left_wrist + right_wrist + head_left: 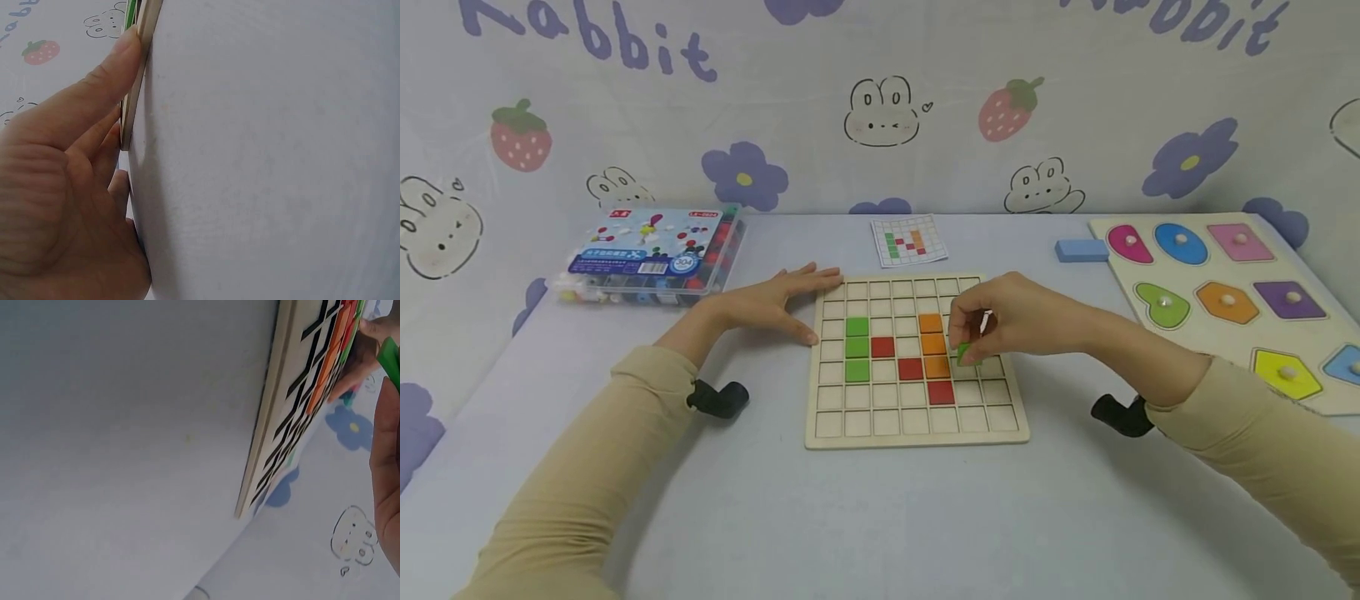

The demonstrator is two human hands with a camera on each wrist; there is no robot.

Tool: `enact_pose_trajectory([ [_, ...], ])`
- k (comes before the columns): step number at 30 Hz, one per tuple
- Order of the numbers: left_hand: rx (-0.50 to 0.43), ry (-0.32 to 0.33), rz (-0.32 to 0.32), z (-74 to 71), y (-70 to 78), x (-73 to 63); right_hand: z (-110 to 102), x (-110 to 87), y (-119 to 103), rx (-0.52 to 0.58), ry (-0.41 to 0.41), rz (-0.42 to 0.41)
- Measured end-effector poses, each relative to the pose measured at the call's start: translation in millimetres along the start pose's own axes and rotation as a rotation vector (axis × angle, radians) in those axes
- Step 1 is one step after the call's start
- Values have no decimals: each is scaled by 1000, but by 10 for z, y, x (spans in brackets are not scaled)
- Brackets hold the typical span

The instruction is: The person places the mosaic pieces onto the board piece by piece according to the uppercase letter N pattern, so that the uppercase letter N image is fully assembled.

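A wooden grid board [880, 423] lies flat on the table. Three green tiles stand in a column on its left side, three orange tiles [932, 344] form another column right of centre, and three red tiles [910, 369] step down diagonally. My right hand [1018, 315] pinches a green tile [965, 354] between thumb and fingers, over the cells just right of the orange column. The same green tile [390, 360] shows above the board in the right wrist view. With fingers extended, my left hand [767, 302] rests along the board's left edge, its thumb [119, 62] against the rim.
Behind the board lies a card [910, 241] printted with a coloured grid. A clear plastic box [651, 254] of colourful pieces sits at the back left. To the right are a blue block [1081, 251] and a knobbed shape puzzle [1202, 258]. A patterned cloth hangs behind.
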State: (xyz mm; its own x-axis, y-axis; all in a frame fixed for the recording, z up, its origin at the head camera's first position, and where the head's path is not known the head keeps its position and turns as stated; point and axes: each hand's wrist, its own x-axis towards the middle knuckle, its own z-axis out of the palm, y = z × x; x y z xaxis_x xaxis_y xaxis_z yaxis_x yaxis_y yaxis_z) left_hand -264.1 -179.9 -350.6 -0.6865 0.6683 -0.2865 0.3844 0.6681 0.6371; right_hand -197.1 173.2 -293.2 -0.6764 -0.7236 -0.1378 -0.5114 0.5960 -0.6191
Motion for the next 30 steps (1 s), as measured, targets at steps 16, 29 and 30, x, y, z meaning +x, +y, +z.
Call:
enact_pose_trajectory([
  [16,-12,5,-8,-10,14,-2,132,354,-252,15,0,-73],
  [29,-27,7,-13,-10,11,-24,276,576,-420,46,0,-107],
  [30,-27,7,-13,-10,12,-25,286,587,-439,46,-6,-115],
])
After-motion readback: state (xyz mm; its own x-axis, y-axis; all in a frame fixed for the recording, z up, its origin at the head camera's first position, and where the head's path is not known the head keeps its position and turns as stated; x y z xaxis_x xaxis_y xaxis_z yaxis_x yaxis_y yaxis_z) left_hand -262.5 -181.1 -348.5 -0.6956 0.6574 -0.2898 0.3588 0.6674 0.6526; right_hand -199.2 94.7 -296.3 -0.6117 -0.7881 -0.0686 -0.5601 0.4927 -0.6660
